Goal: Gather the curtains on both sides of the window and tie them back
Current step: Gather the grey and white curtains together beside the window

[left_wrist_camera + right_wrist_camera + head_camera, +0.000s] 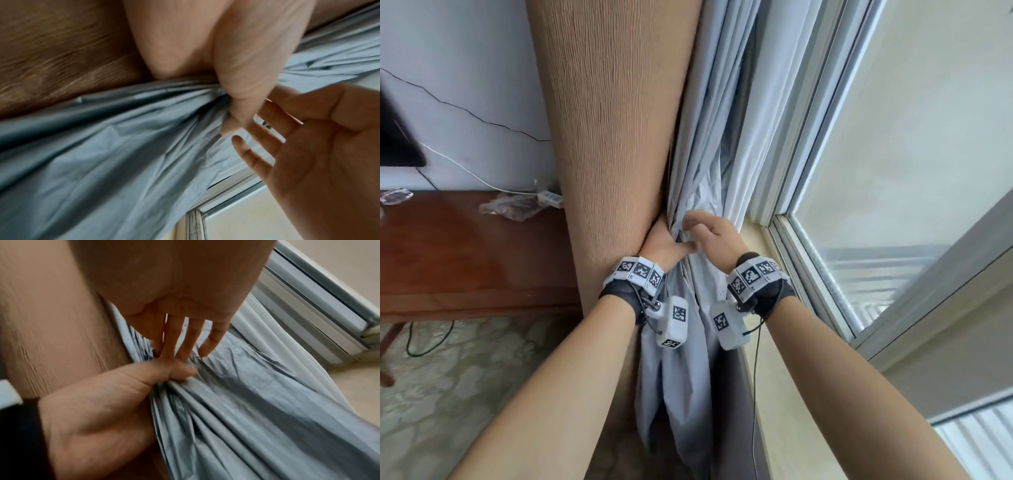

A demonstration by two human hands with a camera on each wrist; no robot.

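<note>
- Both hands meet at the gathered waist of the curtain, just beside each other, near the centre of the head view.
- Left hand (666, 245) has its thumb and fingers curled round the bunched folds, clamped on the curtain (616, 120).
- Right hand (714, 236) lies at 3 o'clock of the left, fingers (185, 344) straight and spread, their tips resting on the grey-blue lining (698, 192).
- Brown ribbed face of the curtain rises toward 12 o'clock; its lining hangs loose below the wrists toward 6 o'clock.
- Window frame (804, 192) runs just beside the folds at 3 o'clock.
- Wooden table (465, 253) stands at 9 o'clock, bearing a crumpled plastic bag (512, 205) and a white power strip (550, 197).
- Patterned floor (465, 377) shows at 7 o'clock.
</note>
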